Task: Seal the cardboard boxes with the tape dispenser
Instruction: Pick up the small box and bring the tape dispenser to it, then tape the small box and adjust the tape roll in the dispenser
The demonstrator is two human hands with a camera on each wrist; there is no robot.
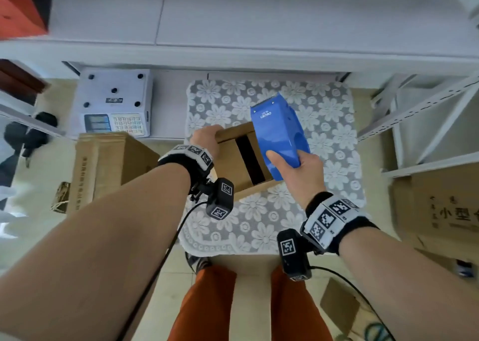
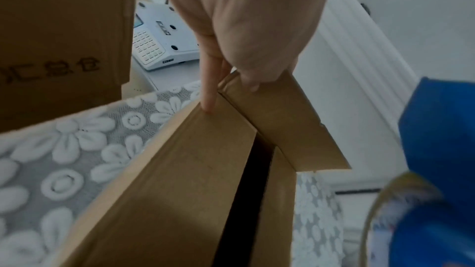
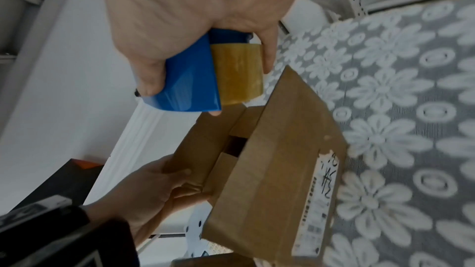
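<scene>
A small brown cardboard box sits on a lace-covered table, its top flaps apart with a dark gap between them. My left hand grips the box's far left corner, fingers curled over the flap edge. My right hand holds a blue tape dispenser above the box's right side, toothed blade pointing away from me. Its brownish tape roll shows in the right wrist view, just above the box.
A white electronic scale stands left of the table. A larger cardboard box is on the floor at left, another printed one at right. White metal shelving rises at right. A white wall panel runs behind.
</scene>
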